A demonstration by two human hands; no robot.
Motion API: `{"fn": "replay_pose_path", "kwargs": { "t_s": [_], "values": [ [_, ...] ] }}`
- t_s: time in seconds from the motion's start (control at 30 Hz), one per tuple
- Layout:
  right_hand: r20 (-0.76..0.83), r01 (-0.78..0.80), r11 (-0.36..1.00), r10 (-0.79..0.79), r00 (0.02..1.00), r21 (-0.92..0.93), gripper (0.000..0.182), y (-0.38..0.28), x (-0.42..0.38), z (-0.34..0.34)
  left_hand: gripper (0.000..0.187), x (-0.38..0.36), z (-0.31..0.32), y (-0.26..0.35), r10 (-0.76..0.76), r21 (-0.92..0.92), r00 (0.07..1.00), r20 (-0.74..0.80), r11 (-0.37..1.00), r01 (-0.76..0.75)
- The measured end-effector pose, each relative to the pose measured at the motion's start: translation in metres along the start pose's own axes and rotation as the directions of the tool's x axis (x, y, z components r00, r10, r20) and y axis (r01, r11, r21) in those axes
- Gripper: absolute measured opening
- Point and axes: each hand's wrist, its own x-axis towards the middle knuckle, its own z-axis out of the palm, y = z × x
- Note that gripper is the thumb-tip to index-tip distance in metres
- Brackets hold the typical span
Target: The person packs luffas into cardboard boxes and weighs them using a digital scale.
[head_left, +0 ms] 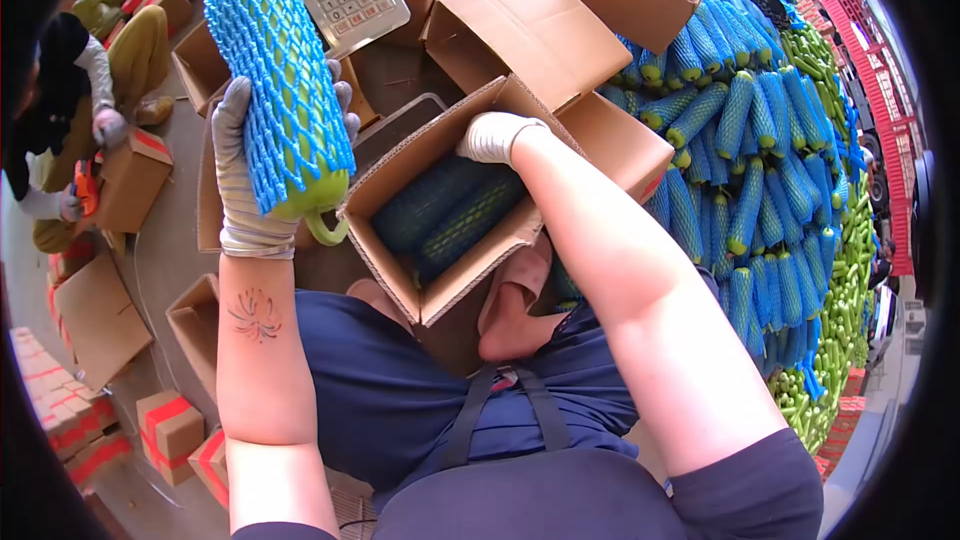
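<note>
My left hand [240, 155], in a grey-white glove, is closed around a long green gourd [325, 190] sleeved in a blue foam net [275, 70]. It holds the gourd up, with the curved stem pointing down. Between my legs stands an open cardboard box [460, 285], where at least two netted gourds [465, 215] lie side by side in shadow. My right hand [500, 137], also gloved, reaches over the far wall of this box. Its fingers are bent down inside and hidden, so whatever they touch does not show.
A scale with a number keypad [350, 0] stands beyond the held gourd. Open cartons [530, 35] crowd the far side. A large pile of blue-netted gourds [750, 200] rises on the right. At left, another person [75, 120] handles a box [135, 180] with an orange tool [85, 187].
</note>
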Motion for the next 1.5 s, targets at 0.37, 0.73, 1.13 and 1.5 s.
{"fn": "replay_pose_path", "kwargs": {
  "t_s": [0.37,0.73,1.13,1.5],
  "values": [
    [-0.467,0.026,1.000,-0.031,0.884,-0.017,0.038,0.018,0.001,0.050,0.071,0.033,0.003,-0.016,-0.072,-0.040,0.997,0.007,0.997,0.072],
    [-0.982,0.475,0.864,-0.186,-0.007,-0.167,0.020,-0.028,-0.187,0.010,0.071,0.034,0.020,-0.024,-0.055,0.119,0.998,0.034,0.992,0.051],
    [-0.941,-0.125,0.958,0.222,-0.255,0.260,0.025,0.177,-0.449,0.091,0.084,-0.001,0.039,-0.044,-0.206,0.710,0.964,-0.171,0.653,0.265],
    [-0.825,-0.522,0.754,0.543,0.156,0.398,0.016,0.271,-0.380,0.296,0.097,-0.019,0.056,-0.060,-0.319,0.838,0.908,-0.271,0.387,0.385]
  ]
}}
